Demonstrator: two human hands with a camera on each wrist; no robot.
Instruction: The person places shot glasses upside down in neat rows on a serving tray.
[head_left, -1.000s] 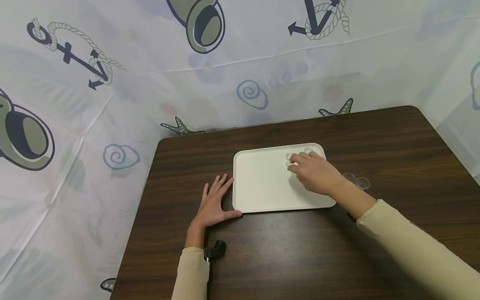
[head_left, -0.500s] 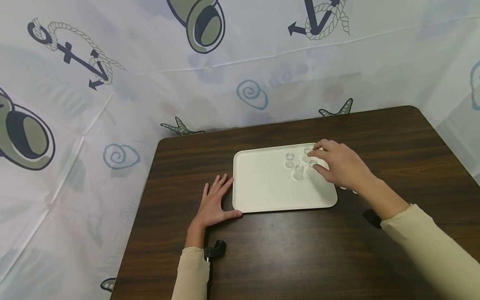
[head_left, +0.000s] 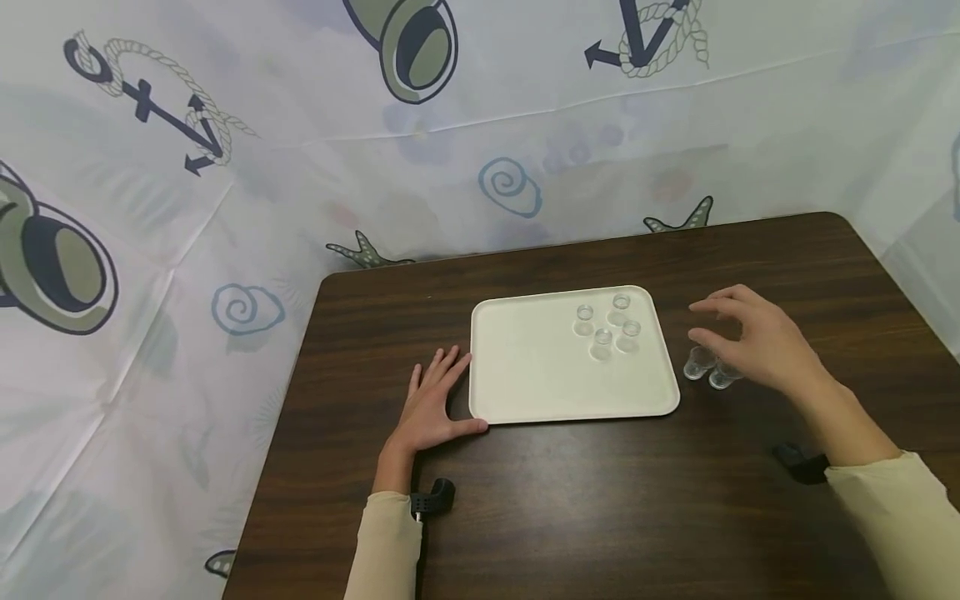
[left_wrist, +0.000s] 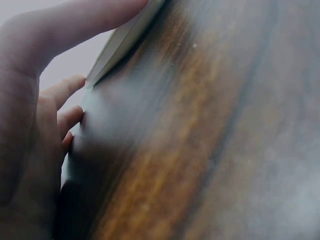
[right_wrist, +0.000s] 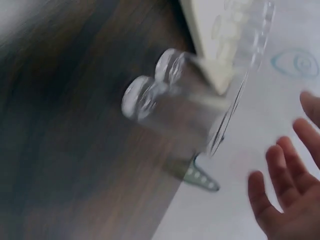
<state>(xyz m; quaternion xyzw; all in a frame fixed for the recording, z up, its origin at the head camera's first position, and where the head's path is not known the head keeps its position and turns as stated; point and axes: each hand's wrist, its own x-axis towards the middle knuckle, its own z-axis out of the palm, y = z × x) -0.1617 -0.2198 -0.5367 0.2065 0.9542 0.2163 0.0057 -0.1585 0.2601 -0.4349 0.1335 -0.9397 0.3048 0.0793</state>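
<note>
A cream tray (head_left: pixel 525 371) lies on the dark table, bearing several clear shot glasses (head_left: pixel 602 344) toward its right half. My left hand (head_left: pixel 427 414) rests on the table with fingers spread, its thumb and forefinger at the tray's left edge. To the right of the tray, two more shot glasses (head_left: pixel 697 364) stand side by side; the right wrist view shows their thick bases (right_wrist: pixel 135 102). My right hand (head_left: pixel 768 342) hovers just over and behind this pair with fingers spread loosely and nothing in them. It partly covers the glass on the right.
The wood-grain table (head_left: pixel 600 508) runs back to a hanging cloth (head_left: pixel 420 183) printed with anchors, shells and starfish. A black strap-on device (head_left: pixel 432 497) is on the left wrist, and another (head_left: pixel 801 463) on the right one.
My right hand has gone from the glasses on the tray rightward to the pair on the table, leaving the tray's glasses standing uncovered. The left hand stays at the tray's edge.
</note>
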